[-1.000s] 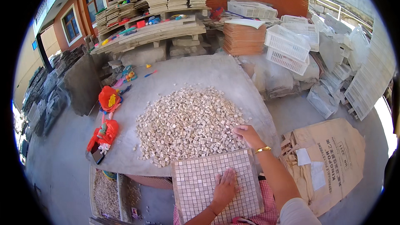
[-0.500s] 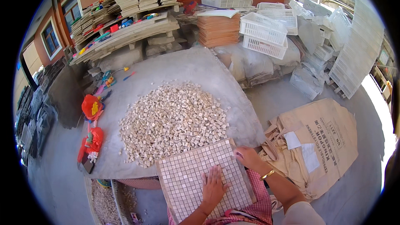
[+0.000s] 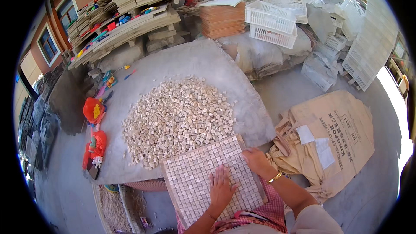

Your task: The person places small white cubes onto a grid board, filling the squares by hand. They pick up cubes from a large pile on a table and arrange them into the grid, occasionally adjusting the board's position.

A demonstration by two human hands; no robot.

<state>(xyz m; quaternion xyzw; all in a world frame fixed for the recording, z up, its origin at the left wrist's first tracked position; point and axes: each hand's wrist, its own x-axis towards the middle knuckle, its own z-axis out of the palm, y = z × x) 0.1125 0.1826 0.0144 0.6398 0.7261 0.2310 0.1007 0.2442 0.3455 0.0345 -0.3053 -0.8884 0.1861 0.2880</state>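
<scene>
A square board (image 3: 190, 174) filled with rows of small pale stone tiles tilts across my lap, its far edge against the table. My left hand (image 3: 222, 187) lies flat on the tiles near the board's middle, fingers stretched out. At the board's right side, my right hand (image 3: 256, 161) has its fingers bent together, with the tips on the tiles by the edge. Whatever those fingertips may hold is hidden. A gold bracelet (image 3: 274, 177) circles the right wrist. Just beyond the board, a broad heap of loose stone cubes (image 3: 177, 119) covers the middle of the grey table (image 3: 208, 60).
Red plastic bags (image 3: 99, 143) and small odds and ends line the table's left edge. A large tan sack (image 3: 342, 134) lies on the right. White crates (image 3: 271, 21) and stacked orange sheets (image 3: 222, 21) stand behind. A bin of chips (image 3: 113, 210) sits lower left.
My right hand has come down from above the board's right edge, and its fingertips now rest on the tiles. My left hand stays flat in place. The whole view has shifted slightly.
</scene>
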